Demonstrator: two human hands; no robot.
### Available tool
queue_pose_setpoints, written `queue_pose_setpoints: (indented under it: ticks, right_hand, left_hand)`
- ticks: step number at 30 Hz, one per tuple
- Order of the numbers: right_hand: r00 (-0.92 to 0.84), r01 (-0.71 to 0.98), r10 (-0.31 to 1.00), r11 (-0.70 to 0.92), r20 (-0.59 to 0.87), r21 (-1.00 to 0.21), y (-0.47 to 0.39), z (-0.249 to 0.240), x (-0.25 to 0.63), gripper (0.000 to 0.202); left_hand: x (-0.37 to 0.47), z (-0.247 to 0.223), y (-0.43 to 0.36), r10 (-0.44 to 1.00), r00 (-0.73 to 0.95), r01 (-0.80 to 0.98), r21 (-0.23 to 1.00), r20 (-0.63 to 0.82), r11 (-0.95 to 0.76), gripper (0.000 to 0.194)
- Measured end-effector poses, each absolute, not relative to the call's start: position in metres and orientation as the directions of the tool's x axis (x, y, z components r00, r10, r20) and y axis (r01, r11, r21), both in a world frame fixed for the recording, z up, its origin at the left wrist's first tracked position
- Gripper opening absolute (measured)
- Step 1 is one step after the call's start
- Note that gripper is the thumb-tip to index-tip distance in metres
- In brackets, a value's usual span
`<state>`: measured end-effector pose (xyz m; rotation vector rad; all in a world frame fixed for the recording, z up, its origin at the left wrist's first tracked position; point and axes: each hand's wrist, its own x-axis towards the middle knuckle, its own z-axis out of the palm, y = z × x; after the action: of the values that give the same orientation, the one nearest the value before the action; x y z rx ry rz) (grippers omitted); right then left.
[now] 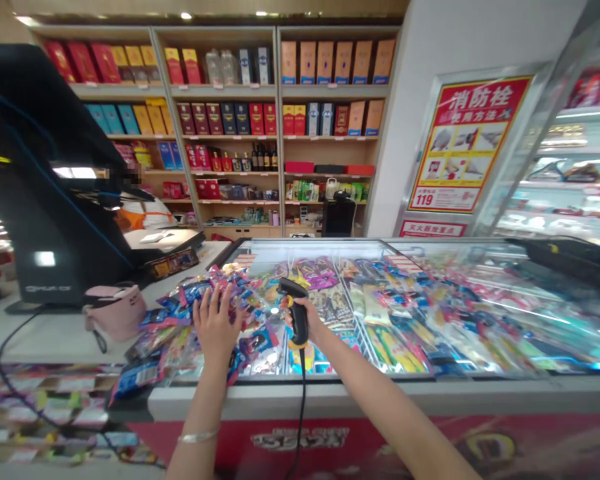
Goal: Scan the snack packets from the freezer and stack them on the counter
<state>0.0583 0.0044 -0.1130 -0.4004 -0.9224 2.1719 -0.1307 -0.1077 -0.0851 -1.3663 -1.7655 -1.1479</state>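
While the right hand [307, 319] is closed around the yellow-and-black handle of a barcode scanner [296, 312] held upright over the glass lid of a freezer chest [480, 313], the left hand [217, 323] lies open, fingers spread, flat on a heap of bright snack packets [180, 327]. That heap sits on the lid's left end, just beside the scanner. A pink pouch [115, 312] and a black till screen [45, 180] stand on the counter further left, with shelves of boxed goods [280, 107] behind.
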Motion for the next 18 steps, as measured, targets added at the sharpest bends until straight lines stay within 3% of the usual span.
queue_pose_setpoints:
  ticks: [5, 9, 18]
  right_hand:
    - [-0.686, -0.555, 0.727, -0.533, -0.010, -0.639, 0.002, -0.093, 0.068, 0.030]
    - [-0.559, -0.659, 0.829, -0.446, -0.002, -0.606, 0.002, -0.074, 0.089, 0.016]
    - [-0.325, -0.665, 0.945, -0.198, 0.040, -0.720, -0.011, -0.029, 0.211, 0.015]
  left_hand:
    - [-0.131, -0.084, -0.108, 0.397, -0.241, 0.969, 0.245, 0.885, 0.044, 0.063]
    - [-0.125, -0.068, -0.109, 0.380, -0.250, 0.964, 0.266, 0.891, 0.012, 0.064]
    - [-0.022, -0.011, -0.065, 0.419, -0.135, 0.934, 0.257, 0.898, -0.249, 0.057]
